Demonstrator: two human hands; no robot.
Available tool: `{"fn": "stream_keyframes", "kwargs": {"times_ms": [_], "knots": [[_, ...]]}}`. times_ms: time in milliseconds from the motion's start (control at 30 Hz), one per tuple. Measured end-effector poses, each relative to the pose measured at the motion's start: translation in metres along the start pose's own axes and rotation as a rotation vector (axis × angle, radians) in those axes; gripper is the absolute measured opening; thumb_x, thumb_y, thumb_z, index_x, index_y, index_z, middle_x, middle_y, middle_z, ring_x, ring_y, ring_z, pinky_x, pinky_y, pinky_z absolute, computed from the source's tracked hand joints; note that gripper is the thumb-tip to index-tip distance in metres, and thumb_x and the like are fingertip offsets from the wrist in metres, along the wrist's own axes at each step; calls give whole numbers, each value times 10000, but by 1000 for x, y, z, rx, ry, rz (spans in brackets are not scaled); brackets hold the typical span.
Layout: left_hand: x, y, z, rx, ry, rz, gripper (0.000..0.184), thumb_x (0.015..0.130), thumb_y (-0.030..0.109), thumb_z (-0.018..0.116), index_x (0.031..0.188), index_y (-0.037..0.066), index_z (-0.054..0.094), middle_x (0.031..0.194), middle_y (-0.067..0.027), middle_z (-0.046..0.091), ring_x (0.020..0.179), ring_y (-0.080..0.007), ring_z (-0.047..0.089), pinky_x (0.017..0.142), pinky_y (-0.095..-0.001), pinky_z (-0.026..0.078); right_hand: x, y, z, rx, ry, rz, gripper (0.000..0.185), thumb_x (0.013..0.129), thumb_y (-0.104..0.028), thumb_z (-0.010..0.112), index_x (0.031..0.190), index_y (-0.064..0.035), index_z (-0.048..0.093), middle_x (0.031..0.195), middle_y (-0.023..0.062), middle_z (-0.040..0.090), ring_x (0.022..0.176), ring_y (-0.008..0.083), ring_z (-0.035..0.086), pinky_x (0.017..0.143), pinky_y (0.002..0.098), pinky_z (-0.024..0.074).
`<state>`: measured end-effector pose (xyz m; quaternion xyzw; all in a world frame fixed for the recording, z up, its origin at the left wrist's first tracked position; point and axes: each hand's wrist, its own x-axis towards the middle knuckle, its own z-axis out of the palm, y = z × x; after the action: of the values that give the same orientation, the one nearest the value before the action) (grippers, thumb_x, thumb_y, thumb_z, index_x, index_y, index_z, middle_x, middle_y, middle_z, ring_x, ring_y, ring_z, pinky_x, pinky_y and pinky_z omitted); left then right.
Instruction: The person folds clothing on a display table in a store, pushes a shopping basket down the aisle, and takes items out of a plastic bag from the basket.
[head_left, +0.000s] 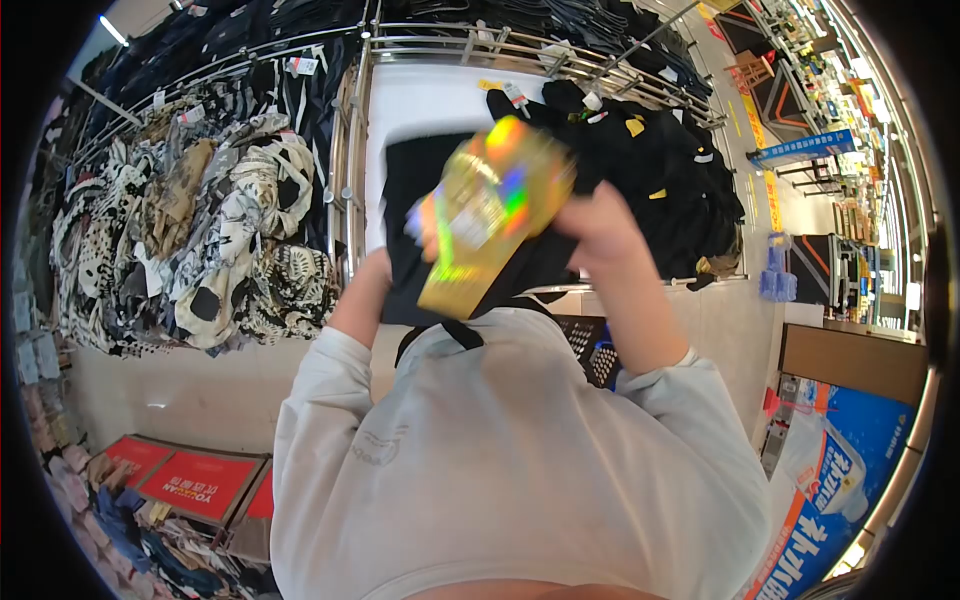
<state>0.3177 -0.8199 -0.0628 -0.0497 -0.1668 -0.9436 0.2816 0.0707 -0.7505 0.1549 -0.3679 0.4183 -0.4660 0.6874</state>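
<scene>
A folded black garment (415, 180) is held up in front of me, over the white display table (400, 95). My left hand (378, 272) grips its left side, and most of that hand is hidden behind the cloth. Across the garment lies a shiny gold label or packaging sleeve (475, 205) with rainbow reflections, blurred by motion. My right hand (600, 230) is at the right edge of the gold piece. Its fingers are smeared, so whether they touch the piece does not show.
Black clothes (665, 180) with tags are heaped on the table's right side. Metal rails (345, 190) separate it from a pile of patterned clothes (230, 220). Dark garments (220, 35) lie behind. A dark perforated crate (590, 345) is below me. Blue-and-white cartons (830, 490) stand at lower right.
</scene>
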Motion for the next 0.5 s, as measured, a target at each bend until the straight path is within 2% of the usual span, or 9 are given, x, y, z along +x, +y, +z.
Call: {"fn": "stream_keyframes", "kwargs": {"times_ms": [33,67,133,167,200,233,300,400,500], "knots": [[2,3,-6,5,20,5,541,942,316,572,1388,26,474,1302,-173,601,1102,-343,643,935,-492,542,18,-16,2,270,-185,-200,517,940,-168,578,1401,30,451,1358,203,561,1226,314,586,1052,504,463],[0,-19,3,7,42,7,540,943,316,571,1388,25,474,1303,-172,601,1104,-343,642,936,-491,541,38,-33,-5,608,-338,-205,462,981,-200,504,1376,37,463,1327,224,576,1200,342,600,1034,496,480],[-20,-35,7,2,92,7,539,944,315,569,1387,23,474,1305,-172,600,1108,-342,640,939,-489,540,73,-70,-25,642,-331,-295,348,1015,-184,447,1295,10,520,1256,175,623,1127,315,634,994,465,514],[-21,-37,4,-3,120,6,539,945,315,568,1387,22,474,1306,-171,599,1110,-342,639,940,-488,539,94,-81,-46,626,-312,-267,334,1024,-200,443,1275,-1,536,1231,160,639,1118,300,640,987,460,519],[-42,-40,4,-8,150,5,538,946,315,567,1387,21,474,1308,-171,599,1112,-341,638,941,-487,538,126,-84,-94,448,-45,-403,350,1024,-224,472,1283,1,541,1248,161,638,1130,300,635,1008,455,502],[-49,-47,6,-12,181,3,537,947,314,566,1387,21,474,1309,-171,598,1114,-341,637,943,-486,537,135,-97,-64,523,-121,-318,373,1031,-256,406,1235,0,585,1184,196,662,1120,328,638,1015,469,502],[-65,-51,3,-21,239,7,536,948,314,564,1387,19,474,1311,-170,597,1118,-340,635,945,-484,536,162,-105,-51,508,75,-344,364,1031,-248,401,1206,0,602,1116,184,689,1012,329,679,963,464,535],[-82,-65,3,-29,327,20,535,950,313,561,1387,17,474,1315,-169,596,1125,-338,632,949,-481,533,209,-108,-57,466,-167,-302,369,1035,-255,410,1229,1,592,1171,186,671,1079,328,652,997,468,505],[-90,-70,-4,-37,417,32,533,953,312,557,1387,14,473,1318,-168,594,1131,-337,629,953,-478,531,231,-116,-46,463,-203,-319,390,1038,-290,436,1254,1,583,1205,182,661,1114,330,637,1020,470,485]]}}
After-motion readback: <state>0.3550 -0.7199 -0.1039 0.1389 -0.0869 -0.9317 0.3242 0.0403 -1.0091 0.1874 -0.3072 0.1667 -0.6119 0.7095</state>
